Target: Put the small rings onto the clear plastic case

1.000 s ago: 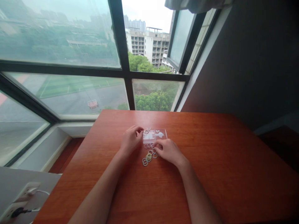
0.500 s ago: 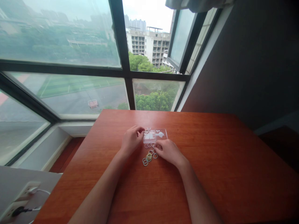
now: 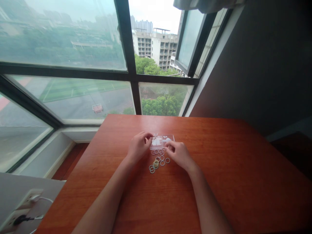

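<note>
A clear plastic box [image 3: 159, 146] with white printing lies on the table. My left hand [image 3: 139, 146] is at its left edge, thumb and forefinger pinched on what looks like a small ring, mostly hidden by the fingers. My right hand [image 3: 179, 154] is at the box's front right corner, fingertips pressed together; anything in them is too small to make out. Just in front of the box several small pale rings [image 3: 162, 163] are scattered, some overlapping. Yellowish rings [image 3: 156, 163] lie among them, and one pale ring [image 3: 167, 160] sits apart under my right hand.
The reddish-brown wooden table [image 3: 231, 162] reaches out on both sides. Behind it stands a dark-framed window [image 3: 133, 78] with one pane swung open. At lower left, wall sockets [image 3: 20, 217] hold plugs and cords.
My right hand has moved slightly up and right, from over the rings to the box's front corner, uncovering more rings. My left hand has barely shifted, slightly to the right.
</note>
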Demonstrator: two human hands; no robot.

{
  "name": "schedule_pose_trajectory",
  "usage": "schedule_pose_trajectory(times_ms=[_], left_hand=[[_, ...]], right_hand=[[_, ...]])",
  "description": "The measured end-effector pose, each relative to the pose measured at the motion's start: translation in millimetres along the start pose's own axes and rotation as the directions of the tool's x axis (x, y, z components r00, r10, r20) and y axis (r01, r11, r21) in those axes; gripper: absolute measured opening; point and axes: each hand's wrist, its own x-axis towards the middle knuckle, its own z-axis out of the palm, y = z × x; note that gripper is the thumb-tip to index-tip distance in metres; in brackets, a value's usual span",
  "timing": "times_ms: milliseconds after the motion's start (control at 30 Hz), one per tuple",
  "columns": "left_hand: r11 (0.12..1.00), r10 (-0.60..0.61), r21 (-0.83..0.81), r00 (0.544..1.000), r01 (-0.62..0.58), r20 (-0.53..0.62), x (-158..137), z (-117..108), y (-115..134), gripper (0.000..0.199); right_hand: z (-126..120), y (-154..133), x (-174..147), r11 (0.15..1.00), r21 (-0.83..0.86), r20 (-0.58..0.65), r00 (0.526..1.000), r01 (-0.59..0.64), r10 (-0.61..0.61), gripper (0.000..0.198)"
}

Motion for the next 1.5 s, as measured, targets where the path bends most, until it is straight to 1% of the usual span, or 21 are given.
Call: schedule_pose_trajectory(times_ms=[133,300,433,600,733,800,900,1000,1100,1167,1333,1500], left_hand=[[0.993,0.018,-0.115,0.999,-0.013,0.043,-0.5,2.8,7.8,0.016],[0.972,0.06,-0.235,0.986,-0.023,0.155,-2.9,6.1,22.0,0.018],[0.963,0.073,-0.268,0.974,-0.014,0.212,-4.4,7.3,29.8,0.017],[0.959,0.069,-0.282,0.972,-0.002,0.225,-4.4,8.8,32.3,0.016],[0.964,0.057,-0.265,0.978,-0.001,0.201,-4.6,11.0,27.9,0.013],[0.971,0.049,-0.239,0.985,-0.008,0.163,-4.1,10.9,23.4,0.011],[0.985,0.019,-0.171,0.998,-0.01,0.054,-1.8,8.2,15.0,0.011],[0.996,-0.016,-0.083,0.998,0.011,-0.056,1.1,4.2,7.0,0.01],[0.999,-0.031,-0.017,0.993,0.03,-0.114,2.1,3.0,0.6,0.009],[0.999,-0.034,0.006,0.992,0.034,-0.12,1.6,4.4,-2.5,0.009],[0.998,-0.05,0.033,0.995,0.053,-0.09,0.5,8.8,-6.2,0.008],[0.997,-0.063,0.044,0.995,0.067,-0.08,2.0,8.3,-6.5,0.009]], right_hand=[[0.2,0.7,0.9,1.0,0.02,-0.057,0.998,-0.008,0.009,0.013],[-0.2,-0.8,0.5,0.997,0.072,-0.132,0.991,-0.006,0.016,0.016],[-1.6,-3.6,0.3,0.992,0.128,-0.138,0.99,-0.007,0.025,0.019],[-2.4,-6.5,0.3,0.987,0.161,-0.137,0.99,-0.007,0.029,0.017],[-1.4,-5.9,0.3,0.987,0.162,-0.142,0.99,0.001,0.022,0.016],[-1.0,-4.9,0.4,0.989,0.151,-0.15,0.988,-0.005,0.027,0.015],[-1.2,-3.9,0.7,0.991,0.129,-0.161,0.986,-0.022,0.043,0.014],[-1.6,-3.7,1.1,0.993,0.11,-0.162,0.985,-0.036,0.054,0.014],[-1.3,-3.1,1.3,0.995,0.093,-0.156,0.986,-0.04,0.054,0.014],[-0.7,-2.2,1.3,0.996,0.082,-0.151,0.987,-0.041,0.053,0.014],[1.0,0.3,1.0,0.997,0.063,-0.14,0.989,-0.048,0.056,0.015],[1.4,2.1,0.7,0.998,0.01,-0.096,0.993,-0.068,0.068,0.015]])
